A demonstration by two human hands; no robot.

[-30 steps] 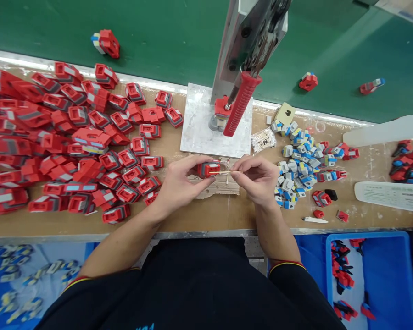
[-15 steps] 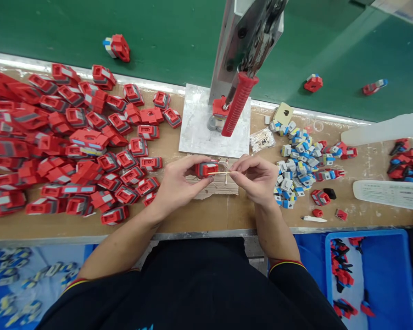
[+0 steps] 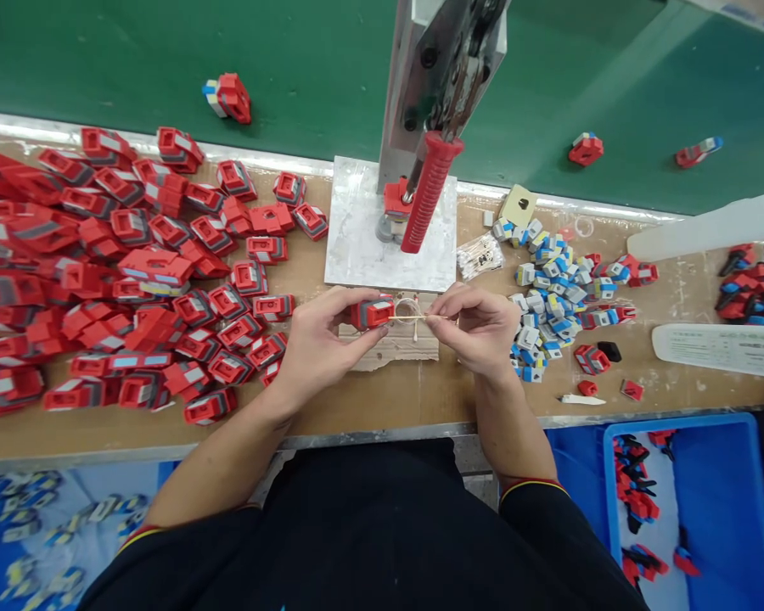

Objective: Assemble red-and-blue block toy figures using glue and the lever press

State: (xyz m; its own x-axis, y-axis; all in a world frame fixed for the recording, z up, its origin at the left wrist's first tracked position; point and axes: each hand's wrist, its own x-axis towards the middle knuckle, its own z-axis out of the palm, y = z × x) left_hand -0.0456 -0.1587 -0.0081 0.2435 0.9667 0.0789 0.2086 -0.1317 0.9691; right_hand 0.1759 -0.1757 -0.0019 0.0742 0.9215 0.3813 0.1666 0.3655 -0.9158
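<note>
Red-and-grey plastic block [image 3: 370, 313]: held just on the near side of the flat silver metal plate [image 3: 356, 246], between thumb and fingers of the left hand [image 3: 323, 339].
Thin pale stick [image 3: 412, 318]: pinched in the right hand [image 3: 474, 329], long axis roughly along the plate's near edge, pointing left at the block's right end; tip contact too small to tell.
Torn brown cardboard [image 3: 398, 350]: at the plate's near edge.
Loose red-and-grey plastic blocks [image 3: 159, 267]: left of the plate.

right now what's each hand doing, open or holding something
Left hand: closed, holding a red-and-grey plastic part between thumb and fingers.
Right hand: closed, pinching a thin pale stick.
</note>
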